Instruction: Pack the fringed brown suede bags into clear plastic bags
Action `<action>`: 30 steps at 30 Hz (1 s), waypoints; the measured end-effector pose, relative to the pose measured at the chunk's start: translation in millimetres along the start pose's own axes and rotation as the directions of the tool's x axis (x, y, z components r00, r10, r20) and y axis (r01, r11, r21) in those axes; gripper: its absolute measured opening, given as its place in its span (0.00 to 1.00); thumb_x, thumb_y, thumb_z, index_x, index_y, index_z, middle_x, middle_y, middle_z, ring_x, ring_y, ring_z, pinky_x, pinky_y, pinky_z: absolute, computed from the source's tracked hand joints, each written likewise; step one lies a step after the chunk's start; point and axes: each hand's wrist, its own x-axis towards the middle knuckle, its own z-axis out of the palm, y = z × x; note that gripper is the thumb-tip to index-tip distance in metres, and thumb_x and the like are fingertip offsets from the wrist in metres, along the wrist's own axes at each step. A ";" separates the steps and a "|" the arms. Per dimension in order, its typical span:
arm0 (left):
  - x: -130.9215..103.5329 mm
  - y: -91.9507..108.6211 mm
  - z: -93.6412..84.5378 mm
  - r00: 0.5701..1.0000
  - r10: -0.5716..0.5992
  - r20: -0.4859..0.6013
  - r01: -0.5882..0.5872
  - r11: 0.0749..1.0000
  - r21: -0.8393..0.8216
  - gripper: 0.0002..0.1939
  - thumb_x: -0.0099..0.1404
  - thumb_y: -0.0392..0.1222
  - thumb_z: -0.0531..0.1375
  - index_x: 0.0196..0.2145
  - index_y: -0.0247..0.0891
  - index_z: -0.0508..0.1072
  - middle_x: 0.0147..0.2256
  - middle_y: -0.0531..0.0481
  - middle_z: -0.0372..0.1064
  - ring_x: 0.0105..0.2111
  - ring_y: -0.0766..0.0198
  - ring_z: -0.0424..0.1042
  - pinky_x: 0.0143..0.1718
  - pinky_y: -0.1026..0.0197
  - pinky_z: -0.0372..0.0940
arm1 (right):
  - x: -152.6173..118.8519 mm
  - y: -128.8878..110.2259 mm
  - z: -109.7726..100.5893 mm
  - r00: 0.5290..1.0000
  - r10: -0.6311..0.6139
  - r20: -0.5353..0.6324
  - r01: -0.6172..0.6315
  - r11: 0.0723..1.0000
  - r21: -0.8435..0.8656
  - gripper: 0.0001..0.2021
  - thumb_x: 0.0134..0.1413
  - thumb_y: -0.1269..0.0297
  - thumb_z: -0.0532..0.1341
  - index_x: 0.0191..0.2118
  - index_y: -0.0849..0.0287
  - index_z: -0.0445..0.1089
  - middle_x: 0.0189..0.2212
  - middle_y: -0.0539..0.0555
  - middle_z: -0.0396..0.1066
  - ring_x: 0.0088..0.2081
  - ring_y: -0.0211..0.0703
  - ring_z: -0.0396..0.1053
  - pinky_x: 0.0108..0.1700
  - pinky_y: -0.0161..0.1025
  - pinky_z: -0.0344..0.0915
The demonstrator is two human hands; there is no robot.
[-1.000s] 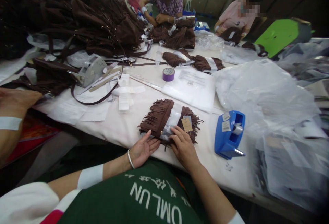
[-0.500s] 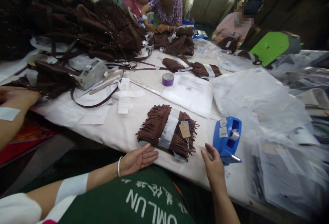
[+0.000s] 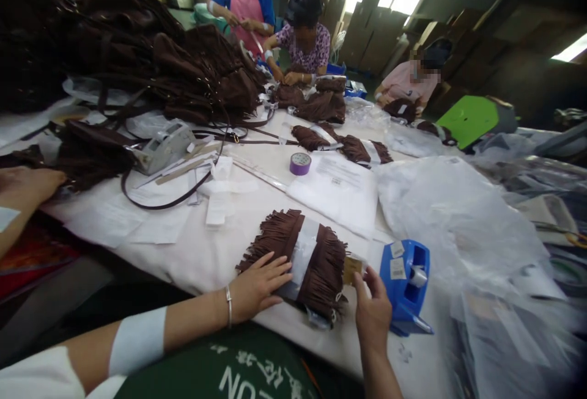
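A brown fringed bag (image 3: 324, 264) with a pale plastic band (image 3: 304, 246) around its middle lies at the table's near edge. My left hand (image 3: 263, 283) rests on its near left part, fingers spread and nearly flat, the tips reaching the band. At the bag's right side my right hand (image 3: 373, 304) pinches a tan hang tag (image 3: 351, 269) by its edge; part of the tag is behind the fingers. Just right of that hand stands a blue tape dispenser (image 3: 406, 283).
Brown bags (image 3: 192, 75) are heaped at the left back. A purple tape roll (image 3: 300, 164), paper slips (image 3: 217, 203) and clear plastic bags (image 3: 449, 215) lie on the table. Another person's arm (image 3: 22, 197) reaches in from the left; co-workers handle bags at the far side.
My left hand has moved from the table edge onto the bag. My right hand has taken hold of the hang tag, which has shifted from the bag's top to its right side.
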 end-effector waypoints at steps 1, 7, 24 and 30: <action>-2.1 -3.3 3.3 1.000 0.023 0.008 -0.023 1.000 0.013 0.24 0.65 0.40 0.57 0.58 0.38 0.61 0.59 0.43 0.57 0.62 0.53 0.51 0.63 0.43 0.44 | -0.9 -2.4 -2.2 0.999 0.005 0.032 -0.006 0.999 0.032 0.24 0.52 0.50 0.58 0.50 0.59 0.67 0.42 0.57 0.71 0.44 0.50 0.68 0.49 0.47 0.62; -0.9 -16.8 -22.5 0.974 -0.070 -0.215 0.063 0.997 -0.041 0.17 0.69 0.38 0.50 0.55 0.40 0.64 0.59 0.45 0.57 0.60 0.60 0.55 0.63 0.48 0.46 | 2.0 -47.7 36.1 0.842 -0.446 0.304 0.481 0.875 -0.050 0.23 0.58 0.57 0.54 0.58 0.55 0.59 0.54 0.58 0.63 0.58 0.50 0.57 0.58 0.53 0.55; 37.4 -51.8 2.7 0.958 -0.279 -0.070 0.235 0.898 -0.371 0.27 0.66 0.43 0.54 0.61 0.41 0.56 0.63 0.48 0.46 0.64 0.53 0.41 0.65 0.45 0.35 | -9.7 -40.3 88.7 0.570 -0.448 0.689 0.760 0.605 -0.236 0.32 0.61 0.49 0.48 0.66 0.58 0.40 0.65 0.56 0.42 0.65 0.48 0.41 0.63 0.53 0.45; 33.3 -88.6 -27.9 0.775 -0.584 -0.242 0.308 0.683 -0.662 0.19 0.69 0.45 0.48 0.53 0.40 0.68 0.50 0.48 0.69 0.53 0.60 0.65 0.58 0.57 0.56 | -11.6 -35.9 89.2 0.562 -0.431 0.706 0.768 0.589 -0.252 0.34 0.60 0.50 0.50 0.66 0.58 0.38 0.65 0.57 0.40 0.65 0.52 0.39 0.62 0.56 0.45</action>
